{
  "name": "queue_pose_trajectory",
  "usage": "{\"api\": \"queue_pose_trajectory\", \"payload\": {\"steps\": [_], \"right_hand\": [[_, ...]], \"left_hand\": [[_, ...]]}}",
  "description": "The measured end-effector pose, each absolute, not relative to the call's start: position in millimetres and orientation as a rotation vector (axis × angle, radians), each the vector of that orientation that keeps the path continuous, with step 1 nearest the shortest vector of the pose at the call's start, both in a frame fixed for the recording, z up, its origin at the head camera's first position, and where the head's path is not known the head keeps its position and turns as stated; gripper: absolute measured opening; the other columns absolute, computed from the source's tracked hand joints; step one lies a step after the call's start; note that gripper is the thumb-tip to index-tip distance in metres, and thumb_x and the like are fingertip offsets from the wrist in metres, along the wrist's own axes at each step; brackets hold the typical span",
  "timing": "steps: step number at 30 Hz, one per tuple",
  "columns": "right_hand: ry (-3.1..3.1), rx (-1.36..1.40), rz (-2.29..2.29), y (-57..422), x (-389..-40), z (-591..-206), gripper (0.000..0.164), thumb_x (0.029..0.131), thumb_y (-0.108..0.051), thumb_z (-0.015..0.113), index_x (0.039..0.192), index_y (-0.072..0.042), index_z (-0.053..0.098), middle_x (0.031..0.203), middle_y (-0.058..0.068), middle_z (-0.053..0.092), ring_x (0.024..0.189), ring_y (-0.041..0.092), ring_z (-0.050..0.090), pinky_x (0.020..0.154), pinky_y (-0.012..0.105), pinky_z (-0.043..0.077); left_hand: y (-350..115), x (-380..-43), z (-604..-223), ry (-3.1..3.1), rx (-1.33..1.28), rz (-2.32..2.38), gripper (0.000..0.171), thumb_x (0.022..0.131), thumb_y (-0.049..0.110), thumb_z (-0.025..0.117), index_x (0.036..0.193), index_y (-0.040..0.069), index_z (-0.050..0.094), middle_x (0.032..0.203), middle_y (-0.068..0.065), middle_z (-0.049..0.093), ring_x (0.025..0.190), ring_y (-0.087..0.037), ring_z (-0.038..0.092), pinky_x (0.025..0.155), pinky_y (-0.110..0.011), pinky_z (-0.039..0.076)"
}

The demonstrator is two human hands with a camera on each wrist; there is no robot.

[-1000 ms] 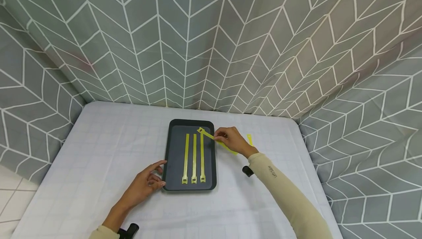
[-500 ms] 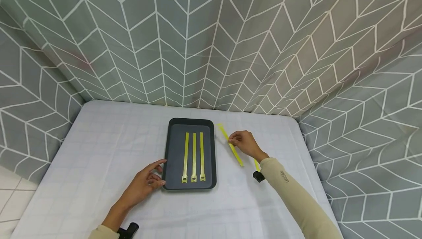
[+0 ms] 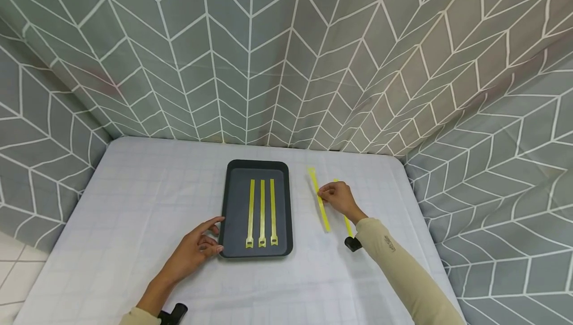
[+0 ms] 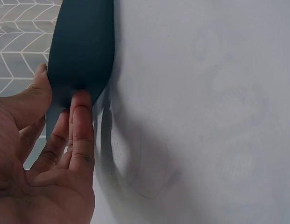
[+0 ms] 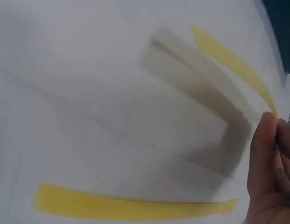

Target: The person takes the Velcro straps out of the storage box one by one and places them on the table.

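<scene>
My left hand point(image 3: 192, 253) touches the left side of a dark rectangular tray point(image 3: 235, 205) near its front corner; in the left wrist view, the fingertips rest against the tray's outer wall point(image 4: 84, 46). Three yellow hook-and-loop cable ties point(image 3: 262, 213) lie side by side in the tray, slotted heads toward me. Right of the tray, my right hand point(image 3: 338, 198) pinches another yellow cable tie point(image 3: 323, 213) between thumb and fingers, its wider head pointing away. Partly hidden beneath that hand, one more cable tie point(image 3: 347, 225) lies on the cloth; the right wrist view shows it point(image 5: 135, 207) lengthwise.
A white cloth point(image 3: 147, 190) covers the table. Grey curtains with white chevron lines point(image 3: 268, 66) stand around the back and sides. Black wrist-camera mounts point(image 3: 352, 243) sit at both wrists.
My right hand has carried its cable tie from above the tray to the right, turning it nearly straight up-and-down. The left hand has stayed at the tray.
</scene>
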State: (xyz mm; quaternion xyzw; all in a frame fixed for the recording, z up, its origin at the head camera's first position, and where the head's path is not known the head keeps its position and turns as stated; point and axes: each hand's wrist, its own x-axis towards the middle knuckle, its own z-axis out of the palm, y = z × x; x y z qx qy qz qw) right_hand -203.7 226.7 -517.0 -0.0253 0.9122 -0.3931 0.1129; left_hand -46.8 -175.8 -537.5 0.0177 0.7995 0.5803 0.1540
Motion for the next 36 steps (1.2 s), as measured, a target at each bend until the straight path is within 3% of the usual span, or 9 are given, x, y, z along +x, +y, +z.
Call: {"api": "queue_pose_trajectory", "payload": {"steps": [11,25,36], "right_hand": [[2.74,0.249,-0.987,235,-191,-520,0.013,0.091,-0.011,0.074,0.091,0.001,0.076,0.077,0.01,0.075,0.063,0.012,0.067,0.057,0.022,0.048],[2.771,0.31,-0.92,244,-188,-523,0.014,0.089,-0.014,0.073,0.083,-0.001,0.077,0.064,0.005,0.071,0.059,0.015,0.063,0.056,0.023,0.044],[2.83,0.282,-0.807,241,-188,-520,0.015,0.088,-0.014,0.075,0.077,-0.004,0.077,0.062,0.003,0.069,0.062,0.017,0.063,0.06,0.029,0.05]], "left_hand": [[-176,-49,-537,2.282,0.083,1.666,0.072,0.088,0.008,0.076,0.152,0.016,0.042,0.121,-0.016,0.052,0.09,-0.014,0.066,0.078,-0.027,0.055],[-175,-48,-539,2.281,0.084,1.677,0.073,0.088,0.006,0.076,0.152,0.016,0.042,0.121,-0.016,0.052,0.089,-0.013,0.066,0.079,-0.027,0.055],[-175,-49,-538,2.315,0.093,1.647,0.073,0.087,0.005,0.076,0.152,0.015,0.043,0.121,-0.016,0.052,0.089,-0.012,0.067,0.079,-0.027,0.055]]}}
